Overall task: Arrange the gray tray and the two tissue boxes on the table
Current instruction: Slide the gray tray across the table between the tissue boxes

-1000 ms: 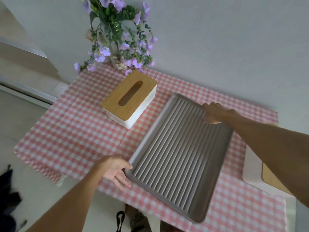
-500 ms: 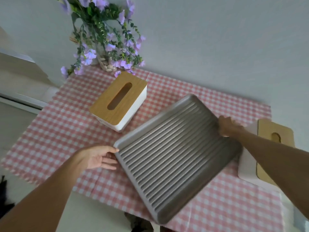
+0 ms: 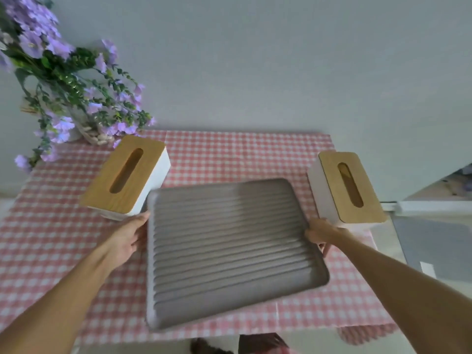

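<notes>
Bottom edge: dark shapes (image 3: 258,344) below the worktop's near edge in the lower centre of the frame, blurred and cut off; what they are cannot be told.
Forearms: two bare forearms enter from the lower left and lower right corners, both cut off by the frame.
Gray tray (image 3: 229,249): ribbed, lies in the centre of the frame on the pink checked cloth (image 3: 51,241), its near edge close to the worktop's front edge; motion blur softens its outline.
Left hand (image 3: 127,238): at the tray's left rim, fingers (image 3: 141,221) laid against the rim; whether they grasp it or only press on it cannot be told.
Right hand (image 3: 319,232): at the tray's right rim, fingers curled around the edge and gripping it; the fingertips are hidden under the rim.
Left tissue box (image 3: 127,177): white with a wooden slotted lid, centre left, just beside the tray's far-left corner and close to the left fingers; contact cannot be told.
Right tissue box (image 3: 347,187): same kind, centre right, just behind the right hand, near the cloth's right edge.
Flowers (image 3: 58,80): purple blooms with green leaves in the upper left, behind the left tissue box; the vase is mostly hidden by foliage.
Wall (image 3: 281,60): plain pale grey, fills the upper frame.
Right margin: pale surfaces (image 3: 434,241) beyond the worktop, indistinct.
</notes>
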